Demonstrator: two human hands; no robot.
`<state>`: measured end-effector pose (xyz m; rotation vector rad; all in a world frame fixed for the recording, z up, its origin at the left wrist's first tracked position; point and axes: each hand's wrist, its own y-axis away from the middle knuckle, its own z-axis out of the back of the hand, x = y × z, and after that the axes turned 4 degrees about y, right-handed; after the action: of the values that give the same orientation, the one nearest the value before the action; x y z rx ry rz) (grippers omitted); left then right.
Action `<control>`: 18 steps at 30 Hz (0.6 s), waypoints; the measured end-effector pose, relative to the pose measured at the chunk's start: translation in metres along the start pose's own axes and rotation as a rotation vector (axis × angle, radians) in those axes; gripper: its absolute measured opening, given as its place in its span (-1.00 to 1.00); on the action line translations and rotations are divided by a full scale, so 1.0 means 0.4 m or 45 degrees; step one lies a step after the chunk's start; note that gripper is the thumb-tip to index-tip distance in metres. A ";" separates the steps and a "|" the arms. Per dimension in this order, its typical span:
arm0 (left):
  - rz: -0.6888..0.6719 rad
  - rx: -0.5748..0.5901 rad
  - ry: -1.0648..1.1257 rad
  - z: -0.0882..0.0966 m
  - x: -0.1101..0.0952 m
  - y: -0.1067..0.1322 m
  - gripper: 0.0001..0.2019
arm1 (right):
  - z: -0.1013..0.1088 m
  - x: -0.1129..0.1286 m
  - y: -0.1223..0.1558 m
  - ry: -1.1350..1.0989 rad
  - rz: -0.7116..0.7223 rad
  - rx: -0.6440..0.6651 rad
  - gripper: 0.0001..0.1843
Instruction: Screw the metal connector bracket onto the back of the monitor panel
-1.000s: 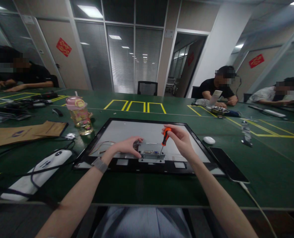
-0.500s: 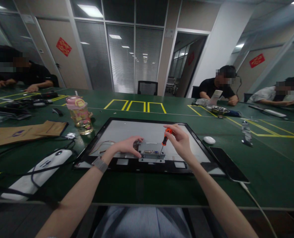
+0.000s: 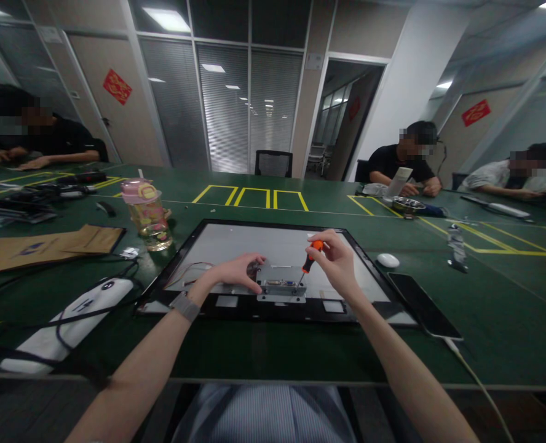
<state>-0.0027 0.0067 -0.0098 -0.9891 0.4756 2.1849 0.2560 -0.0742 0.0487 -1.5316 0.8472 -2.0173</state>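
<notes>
A flat display panel [image 3: 240, 243] with a black frame lies on the table before me. Near its front edge sits a grey metal bracket [image 3: 273, 294] with video ports along its face. My left hand [image 3: 240, 272] grips the bracket's left end, thumb in front and fingers behind. In my right hand [image 3: 334, 257] is an orange and black screwdriver [image 3: 308, 264], pinched by the handle. Its shaft slants down to the bracket's right part; the exact contact of the tip is too small to make out. Thin wires [image 3: 190, 271] run across the panel left of the bracket.
Left are a pink-lidded drink bottle [image 3: 146, 212], a brown paper bag [image 3: 47, 247] and a white power strip [image 3: 70, 326] with black cables. Right are a white earbud case [image 3: 388, 261] and a phone [image 3: 423, 304] on a cable. Several people sit across the table.
My right hand and the screwdriver handle have shifted slightly right, and my fingers have changed their hold on the handle. My left hand stays at the bracket.
</notes>
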 end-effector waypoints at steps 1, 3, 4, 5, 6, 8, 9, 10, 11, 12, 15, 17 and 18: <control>0.002 0.004 0.004 0.000 0.000 0.000 -0.27 | 0.001 -0.002 0.000 -0.007 -0.001 0.001 -0.95; 0.000 0.007 0.011 -0.001 0.001 -0.001 -0.27 | 0.004 -0.006 0.000 -0.042 -0.028 0.025 -0.94; -0.004 0.005 0.015 -0.001 0.001 -0.001 -0.28 | 0.005 -0.009 0.000 -0.076 -0.058 0.050 -0.91; -0.008 0.001 0.018 -0.001 0.002 0.000 -0.28 | 0.006 -0.012 0.000 -0.122 -0.095 0.084 -0.89; -0.011 -0.002 0.020 -0.001 0.003 0.000 -0.28 | 0.007 -0.014 0.000 -0.180 -0.133 0.121 -0.85; -0.012 -0.004 0.029 -0.001 0.004 0.001 -0.27 | 0.006 -0.017 -0.001 -0.311 -0.195 0.183 -0.79; -0.011 0.000 0.034 0.000 0.004 0.001 -0.27 | 0.005 -0.017 -0.001 -0.372 -0.215 0.200 -0.78; -0.010 0.001 0.039 0.000 0.003 0.002 -0.27 | 0.004 -0.016 -0.002 -0.423 -0.223 0.207 -0.79; -0.010 0.003 0.043 0.001 0.002 0.002 -0.27 | 0.002 -0.014 -0.002 -0.454 -0.224 0.209 -0.80; -0.011 0.004 0.044 0.001 0.001 0.003 -0.28 | 0.001 -0.012 -0.003 -0.470 -0.218 0.208 -0.81; -0.006 0.003 0.023 0.000 -0.005 0.003 -0.28 | 0.000 -0.008 -0.003 -0.493 -0.194 0.208 -0.84; -0.002 -0.006 -0.001 -0.001 -0.010 0.004 -0.28 | 0.000 -0.006 -0.002 -0.522 -0.220 0.238 -0.87; -0.001 -0.015 -0.011 -0.002 -0.012 0.004 -0.28 | 0.001 -0.005 -0.002 -0.549 -0.242 0.266 -0.86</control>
<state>-0.0012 0.0029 -0.0064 -0.9860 0.4588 2.1928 0.2568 -0.0723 0.0480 -1.8790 0.3227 -1.7302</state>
